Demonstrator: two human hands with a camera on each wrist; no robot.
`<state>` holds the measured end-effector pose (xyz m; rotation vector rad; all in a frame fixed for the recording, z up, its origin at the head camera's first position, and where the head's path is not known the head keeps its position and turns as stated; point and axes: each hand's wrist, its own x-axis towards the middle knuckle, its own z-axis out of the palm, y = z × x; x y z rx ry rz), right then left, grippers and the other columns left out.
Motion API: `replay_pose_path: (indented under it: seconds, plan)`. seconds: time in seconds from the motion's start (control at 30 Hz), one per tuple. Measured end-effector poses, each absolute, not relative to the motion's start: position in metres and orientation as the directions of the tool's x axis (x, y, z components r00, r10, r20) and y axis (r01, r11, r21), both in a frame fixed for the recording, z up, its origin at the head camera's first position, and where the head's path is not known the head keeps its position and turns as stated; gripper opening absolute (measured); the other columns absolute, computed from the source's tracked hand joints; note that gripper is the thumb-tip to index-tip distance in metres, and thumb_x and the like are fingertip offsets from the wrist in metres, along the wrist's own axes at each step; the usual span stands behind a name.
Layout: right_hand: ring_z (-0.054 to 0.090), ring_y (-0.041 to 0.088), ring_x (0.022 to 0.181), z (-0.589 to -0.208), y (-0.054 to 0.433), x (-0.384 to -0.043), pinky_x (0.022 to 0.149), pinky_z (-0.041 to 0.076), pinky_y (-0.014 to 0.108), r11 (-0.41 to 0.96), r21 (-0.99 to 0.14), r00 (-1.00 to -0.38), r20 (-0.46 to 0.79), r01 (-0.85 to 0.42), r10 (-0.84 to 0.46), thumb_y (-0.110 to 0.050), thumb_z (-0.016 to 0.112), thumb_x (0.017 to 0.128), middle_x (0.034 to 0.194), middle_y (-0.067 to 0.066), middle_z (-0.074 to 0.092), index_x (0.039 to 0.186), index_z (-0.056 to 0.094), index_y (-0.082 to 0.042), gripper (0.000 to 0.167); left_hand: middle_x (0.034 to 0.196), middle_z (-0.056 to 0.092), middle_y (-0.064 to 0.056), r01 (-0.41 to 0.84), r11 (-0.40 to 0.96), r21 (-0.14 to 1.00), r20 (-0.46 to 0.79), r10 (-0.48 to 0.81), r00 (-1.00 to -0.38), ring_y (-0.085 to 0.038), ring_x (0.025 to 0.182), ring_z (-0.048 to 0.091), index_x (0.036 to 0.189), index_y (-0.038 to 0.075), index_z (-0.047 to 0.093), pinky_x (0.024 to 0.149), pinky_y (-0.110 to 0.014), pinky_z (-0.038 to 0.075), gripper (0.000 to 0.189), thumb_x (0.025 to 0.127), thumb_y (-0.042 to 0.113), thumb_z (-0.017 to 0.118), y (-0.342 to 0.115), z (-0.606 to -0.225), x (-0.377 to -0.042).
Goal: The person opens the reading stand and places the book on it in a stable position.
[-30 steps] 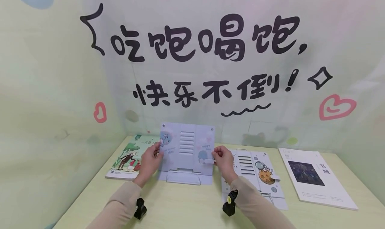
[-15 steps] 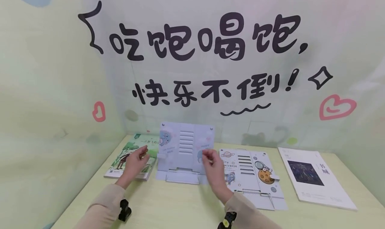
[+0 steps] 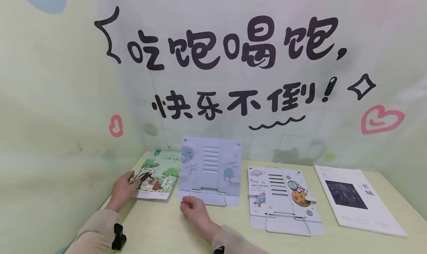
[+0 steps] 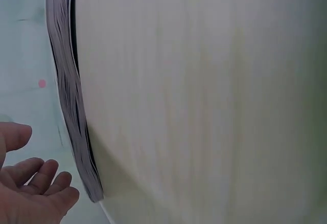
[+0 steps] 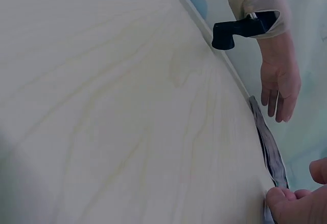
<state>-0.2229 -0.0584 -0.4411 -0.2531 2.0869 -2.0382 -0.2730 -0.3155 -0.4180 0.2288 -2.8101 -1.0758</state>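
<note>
My left hand (image 3: 125, 187) is over the left edge of a green picture book (image 3: 160, 176), its fingers loosely bent and holding nothing. In the left wrist view, the fingers of this hand (image 4: 38, 188) lie beside the book's page edges (image 4: 71, 91); touch cannot be told. Lower right of it, my right hand (image 3: 197, 213) hovers in front of a pale blue book stand (image 3: 211, 180), fingers loosely curled around nothing visible. The stand leans upright, with slots, cartoon prints, small side clips and a clear front ledge.
To the right, a white "Tiny universe" book stand (image 3: 283, 194) stands on the wooden table (image 3: 160, 228). Beyond it lies a white book (image 3: 360, 202) with a dark cover picture. A printed curtain (image 3: 213, 80) closes off the back and left sides.
Both hands have let go of the blue stand's sides. My left hand has moved left to the green book; my right hand has come down and left, in front of the stand.
</note>
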Motion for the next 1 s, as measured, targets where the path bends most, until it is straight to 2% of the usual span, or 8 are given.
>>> replay_pose_path:
  seconds: [0.27, 0.5, 0.77, 1.0]
  plan:
    - [0.059, 0.027, 0.109, -0.443, -0.080, -0.229, 0.089, 0.052, 0.036, -0.051, -0.992, -0.956, -0.098, 0.116, -0.277, -0.002, 0.052, 0.092, 0.119, 0.029, 0.056, 0.126, 0.043, 0.021, 0.042, 0.133, 0.035, -0.041, -0.126, 0.785, 0.606, 0.060, -0.203, -0.977, -0.055, 0.122, 0.036, 0.132, -0.023, 0.031, 0.098, -0.059, 0.037, 0.057, 0.094, 0.016, 0.048, -0.324, -0.420, -0.273]
    - [0.052, 0.039, 0.118, -0.438, -0.091, -0.234, 0.093, 0.049, 0.042, -0.070, -0.990, -0.949, -0.098, 0.124, -0.299, -0.004, 0.050, 0.094, 0.127, 0.035, 0.048, 0.128, 0.037, 0.023, 0.045, 0.135, 0.031, -0.041, -0.156, 0.762, 0.629, -0.001, -0.200, -0.980, -0.054, 0.125, 0.032, 0.134, -0.022, 0.026, 0.101, -0.058, 0.034, 0.060, 0.096, 0.019, 0.046, -0.322, -0.420, -0.275]
    - [0.048, 0.038, 0.123, -0.437, -0.096, -0.239, 0.097, 0.046, 0.045, -0.083, -0.971, -0.916, -0.179, 0.223, -0.359, -0.005, 0.052, 0.094, 0.128, 0.025, 0.052, 0.130, 0.042, 0.016, 0.043, 0.135, 0.033, -0.041, -0.195, 0.733, 0.651, -0.024, -0.238, -0.971, -0.053, 0.124, 0.034, 0.134, -0.022, 0.026, 0.101, -0.057, 0.034, 0.061, 0.095, 0.019, 0.047, -0.319, -0.422, -0.277]
    - [0.046, 0.037, 0.126, -0.441, -0.098, -0.239, 0.097, 0.046, 0.044, -0.086, -0.966, -0.908, -0.195, 0.242, -0.372, -0.006, 0.054, 0.094, 0.131, 0.025, 0.051, 0.132, 0.042, 0.014, 0.045, 0.135, 0.031, -0.041, -0.269, 0.689, 0.673, -0.066, -0.306, -0.950, -0.052, 0.126, 0.032, 0.135, -0.023, 0.021, 0.104, -0.056, 0.032, 0.063, 0.095, 0.019, 0.045, -0.321, -0.421, -0.279]
